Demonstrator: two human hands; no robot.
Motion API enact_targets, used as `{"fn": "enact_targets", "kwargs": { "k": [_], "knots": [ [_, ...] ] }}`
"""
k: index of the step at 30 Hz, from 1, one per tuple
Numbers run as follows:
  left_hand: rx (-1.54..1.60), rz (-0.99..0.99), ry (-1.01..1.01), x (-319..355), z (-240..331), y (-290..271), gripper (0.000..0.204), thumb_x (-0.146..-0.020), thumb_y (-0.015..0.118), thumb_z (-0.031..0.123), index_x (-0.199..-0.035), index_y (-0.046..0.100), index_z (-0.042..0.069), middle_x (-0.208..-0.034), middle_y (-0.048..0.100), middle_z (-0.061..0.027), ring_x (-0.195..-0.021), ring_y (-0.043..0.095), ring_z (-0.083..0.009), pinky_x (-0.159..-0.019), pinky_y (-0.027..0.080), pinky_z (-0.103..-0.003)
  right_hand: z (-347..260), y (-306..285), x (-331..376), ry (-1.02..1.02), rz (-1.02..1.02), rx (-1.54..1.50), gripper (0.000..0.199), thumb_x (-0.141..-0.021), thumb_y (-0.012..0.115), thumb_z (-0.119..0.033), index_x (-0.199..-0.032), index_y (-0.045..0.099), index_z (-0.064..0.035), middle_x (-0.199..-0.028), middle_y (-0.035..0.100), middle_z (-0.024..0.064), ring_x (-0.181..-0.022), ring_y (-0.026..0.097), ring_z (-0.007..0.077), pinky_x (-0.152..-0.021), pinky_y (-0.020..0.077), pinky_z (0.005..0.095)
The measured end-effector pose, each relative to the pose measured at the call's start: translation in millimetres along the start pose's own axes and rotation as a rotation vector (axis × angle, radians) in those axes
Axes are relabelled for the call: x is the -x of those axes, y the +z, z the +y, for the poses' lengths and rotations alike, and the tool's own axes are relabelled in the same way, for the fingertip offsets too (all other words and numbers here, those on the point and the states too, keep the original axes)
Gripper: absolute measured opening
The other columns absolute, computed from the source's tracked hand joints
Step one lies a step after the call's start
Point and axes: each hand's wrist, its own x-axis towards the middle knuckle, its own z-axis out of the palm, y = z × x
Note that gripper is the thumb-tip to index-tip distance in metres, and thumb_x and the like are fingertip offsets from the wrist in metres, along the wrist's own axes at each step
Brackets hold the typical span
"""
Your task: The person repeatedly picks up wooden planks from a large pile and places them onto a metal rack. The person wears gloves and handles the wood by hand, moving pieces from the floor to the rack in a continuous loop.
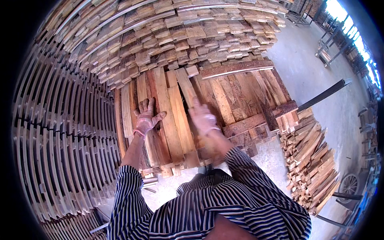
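Both my hands wear pale pink work gloves. My left hand (147,117) lies flat with fingers spread on a reddish wooden plank (155,132) in the top layer of a low stack of rough planks (240,100). My right hand (204,118) is blurred and rests on a paler plank (181,116) beside it, fingers pointing away from me; I cannot tell whether it grips the wood. My sleeves are striped dark and white.
A tall wall of stacked plank ends (180,36) rises behind the low stack. Spaced rows of planks (60,132) stand at my left. A smaller heap of short boards (312,160) lies at the right on the concrete floor (320,80), near a cart wheel (349,184).
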Motion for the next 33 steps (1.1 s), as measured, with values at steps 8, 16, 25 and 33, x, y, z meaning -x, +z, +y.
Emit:
{"fn": "enact_targets", "kwargs": {
  "k": [8, 16, 25, 33],
  "knots": [
    [0.019, 0.022, 0.042, 9, 3, -10, 0.124, -0.076, 0.049, 0.094, -0.167, 0.022, 0.014, -0.169, 0.022, -0.0228, -0.157, 0.018, -0.0434, -0.121, 0.006, -0.066, 88, -68, -28, -0.049, 0.408, 0.387, 0.07, -0.096, 0.057, -0.044, -0.155, 0.041, -0.0084, -0.129, 0.061, 0.0235, -0.113, 0.061, 0.0441, -0.101, 0.0481, 0.0562],
    [0.025, 0.019, 0.035, -3, 16, 3, 0.115, -0.082, 0.059, 0.083, -0.165, 0.025, 0.011, -0.169, 0.022, -0.0244, -0.159, 0.011, -0.0429, -0.122, 0.004, -0.067, 233, -184, 16, 0.152, 0.293, 0.658, 0.076, -0.089, 0.068, -0.05, -0.157, 0.042, -0.0278, -0.109, 0.068, 0.0165, -0.103, 0.068, 0.0361, -0.082, 0.0572, 0.0487],
    [-0.043, 0.05, 0.045, 2, -11, -1, 0.113, -0.082, 0.054, 0.087, -0.164, 0.026, 0.014, -0.167, 0.027, -0.0225, -0.156, 0.02, -0.0409, -0.121, 0.01, -0.064, -44, -50, -27, -0.013, 0.108, 0.073, 0.074, -0.098, 0.058, -0.048, -0.156, 0.039, -0.0053, -0.117, 0.064, 0.0244, -0.108, 0.064, 0.038, -0.089, 0.0543, 0.0492],
    [0.369, 0.051, 0.13, 12, 48, -33, 0.095, -0.089, 0.076, 0.056, -0.16, 0.037, 0.007, -0.165, 0.035, -0.0162, -0.152, 0.032, -0.0331, -0.125, 0.028, -0.043, -52, 0, -76, -0.021, 0.466, 0.348, 0.044, -0.092, 0.053, -0.021, -0.126, 0.057, 0.0073, -0.105, 0.065, 0.0229, -0.09, 0.062, 0.032, -0.063, 0.0473, 0.0504]
  ]
}}
